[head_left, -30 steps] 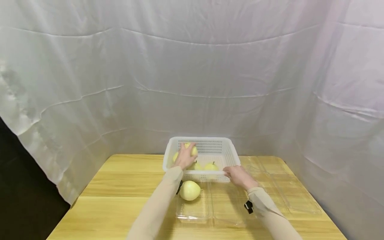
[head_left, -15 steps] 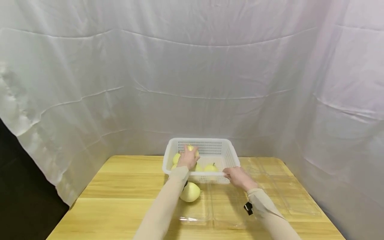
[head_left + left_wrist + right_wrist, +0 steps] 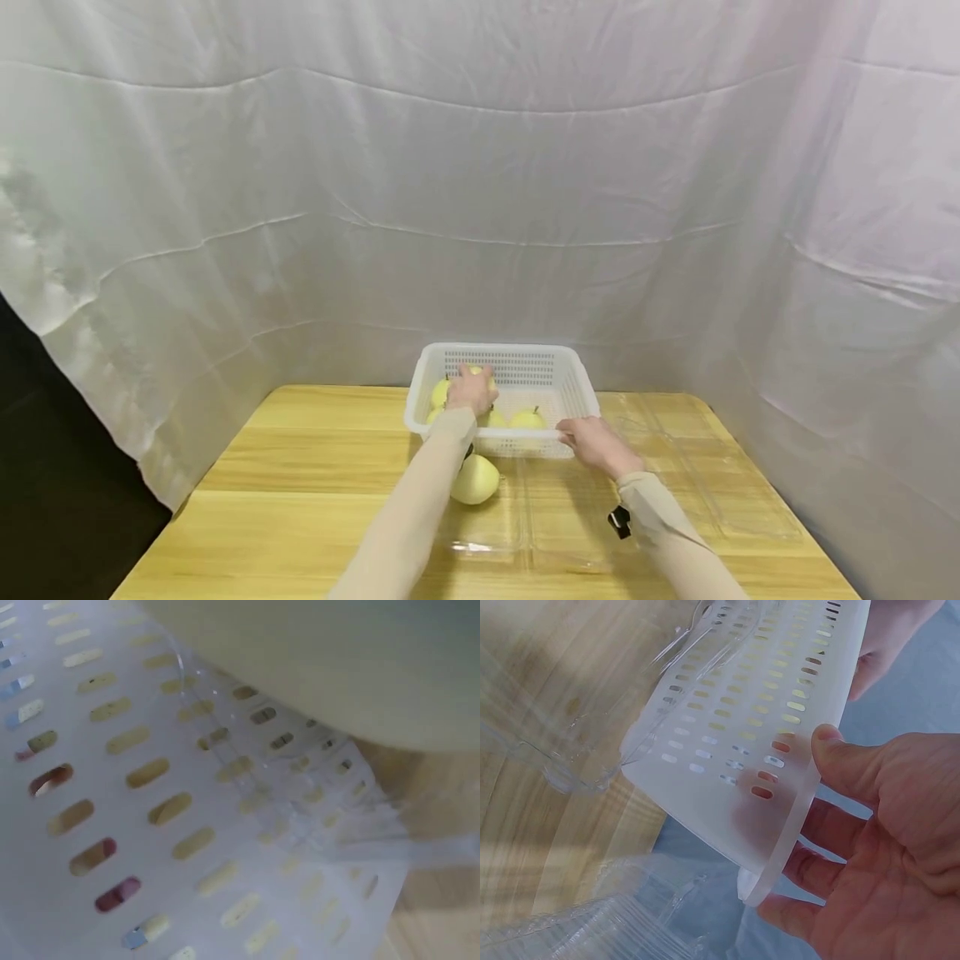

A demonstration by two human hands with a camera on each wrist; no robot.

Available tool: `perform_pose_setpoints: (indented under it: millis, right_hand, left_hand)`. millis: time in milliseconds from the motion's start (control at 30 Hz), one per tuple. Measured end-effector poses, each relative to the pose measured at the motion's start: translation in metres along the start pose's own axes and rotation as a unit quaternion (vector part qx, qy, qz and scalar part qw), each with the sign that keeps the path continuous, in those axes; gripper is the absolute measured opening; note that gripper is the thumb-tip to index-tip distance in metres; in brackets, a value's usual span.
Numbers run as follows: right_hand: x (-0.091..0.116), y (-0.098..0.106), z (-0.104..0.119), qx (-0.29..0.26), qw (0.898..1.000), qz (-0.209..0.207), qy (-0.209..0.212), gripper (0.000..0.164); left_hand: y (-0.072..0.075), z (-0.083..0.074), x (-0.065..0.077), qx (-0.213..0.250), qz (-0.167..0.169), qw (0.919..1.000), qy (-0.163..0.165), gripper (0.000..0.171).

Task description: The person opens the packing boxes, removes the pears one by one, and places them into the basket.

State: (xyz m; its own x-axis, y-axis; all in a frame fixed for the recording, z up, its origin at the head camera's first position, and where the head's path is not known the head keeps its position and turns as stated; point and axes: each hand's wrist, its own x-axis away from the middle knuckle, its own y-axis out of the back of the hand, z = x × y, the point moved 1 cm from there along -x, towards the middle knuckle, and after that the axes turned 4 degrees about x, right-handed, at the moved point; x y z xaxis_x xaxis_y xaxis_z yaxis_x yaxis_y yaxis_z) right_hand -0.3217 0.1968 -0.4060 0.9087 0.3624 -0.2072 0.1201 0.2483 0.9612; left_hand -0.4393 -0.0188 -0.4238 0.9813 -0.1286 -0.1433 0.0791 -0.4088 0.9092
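A white slotted plastic basket [image 3: 566, 448] holds several yellow pears, among them a pear [image 3: 528, 418] near its front wall. My left hand [image 3: 471, 392] reaches into the basket and grips a pear [image 3: 476, 369] from above, which it mostly hides. At the basket's front right corner my right hand [image 3: 596, 442] pinches the rim, thumb outside and fingers inside, as the right wrist view shows on the basket wall [image 3: 720, 742]. Below my left forearm, another pear [image 3: 477, 480] sits in a clear plastic clamshell box [image 3: 495, 533]. In the left wrist view a blurred pale pear [image 3: 337, 667] fills the top.
More clear plastic containers [image 3: 705, 467] lie at the right side of the wooden table [image 3: 315, 467]. Grey curtains [image 3: 510, 283] hang behind and at both sides. The open clamshell lies in front of the basket, close to its front wall.
My left hand, with the pear in its grip, has shifted slightly right and down inside the basket, uncovering pears at the left. The right hand stays on the rim.
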Motion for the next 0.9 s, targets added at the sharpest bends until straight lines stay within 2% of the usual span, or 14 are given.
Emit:
perform_pose_setpoints:
  millis: [200,367,633,900]
  right_hand:
    - [-0.001,-0.002,0.001,-0.005,1.0,-0.003,0.003,0.012]
    - [-0.002,-0.005,0.004,0.004,1.0,-0.005,0.006,0.011]
    - [-0.003,-0.002,0.004,0.007,1.0,-0.005,0.01,0.011]
    - [-0.001,0.002,-0.001,0.001,1.0,0.0,0.011,0.013]
  left_hand:
    - [-0.003,0.001,0.002,0.005,0.041,0.999,-0.019,0.048]
    - [-0.002,0.003,0.007,-0.008,0.078,0.9967,-0.02,0.057]
    - [0.004,0.005,0.011,0.019,0.115,0.9929,-0.02,0.057]
    - [0.011,-0.004,0.012,-0.015,0.138,0.9893,-0.046,0.05]
